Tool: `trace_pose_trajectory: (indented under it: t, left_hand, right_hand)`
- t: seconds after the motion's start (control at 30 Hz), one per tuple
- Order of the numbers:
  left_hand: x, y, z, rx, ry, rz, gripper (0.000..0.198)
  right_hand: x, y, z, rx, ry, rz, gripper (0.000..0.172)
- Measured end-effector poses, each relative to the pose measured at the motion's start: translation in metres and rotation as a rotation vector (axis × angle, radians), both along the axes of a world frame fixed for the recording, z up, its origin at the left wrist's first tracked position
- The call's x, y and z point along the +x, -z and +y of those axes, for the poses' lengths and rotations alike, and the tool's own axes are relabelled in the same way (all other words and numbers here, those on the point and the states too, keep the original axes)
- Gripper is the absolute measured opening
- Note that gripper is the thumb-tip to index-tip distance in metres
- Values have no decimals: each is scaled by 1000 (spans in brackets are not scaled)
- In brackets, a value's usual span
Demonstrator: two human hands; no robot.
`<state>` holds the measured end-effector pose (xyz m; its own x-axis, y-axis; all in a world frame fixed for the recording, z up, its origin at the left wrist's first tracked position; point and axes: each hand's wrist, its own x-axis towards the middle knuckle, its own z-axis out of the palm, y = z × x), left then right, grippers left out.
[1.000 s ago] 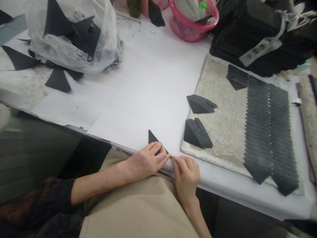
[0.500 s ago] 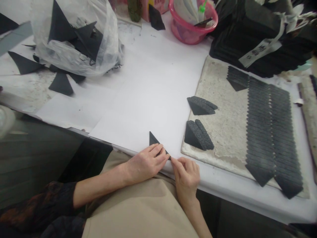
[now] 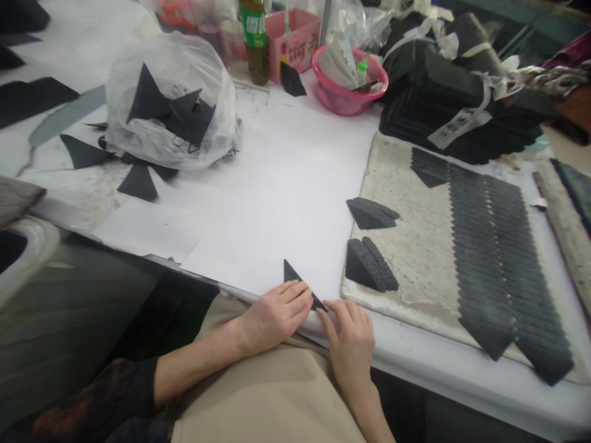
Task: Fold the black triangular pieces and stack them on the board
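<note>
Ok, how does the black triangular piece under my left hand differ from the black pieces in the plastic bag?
The black triangular piece lies at the near table edge; the bagged black pieces sit farther back, to the left. Your left hand partly covers the triangular piece; no hand touches the bagged pieces. Both are black and pointed.

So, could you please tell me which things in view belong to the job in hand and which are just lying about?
Likely the job:
black triangular piece under the left hand, right hand at its tip
overlapping black pieces
board

Likely lying about:
green-labelled bottle
pink basin
pink box
</note>
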<state>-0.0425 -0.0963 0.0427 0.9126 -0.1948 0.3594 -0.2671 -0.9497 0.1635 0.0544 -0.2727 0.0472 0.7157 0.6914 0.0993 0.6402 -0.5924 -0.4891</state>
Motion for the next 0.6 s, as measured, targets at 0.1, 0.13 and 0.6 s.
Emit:
trace_pose_trajectory:
  t: [0.1,0.13,0.6]
  left_hand:
    - [-4,8,5,-108,11,-37,20]
    - [-5,10,7,-140,12,-48,19]
    - [-7,2,5,-218,-34,-94,14]
  right_hand:
    - [-2,-4,11,-77,23,-24,17]
    - [-2,-5,12,-87,22,-26,19]
    - [-1,-11,31,-37,12,79,25]
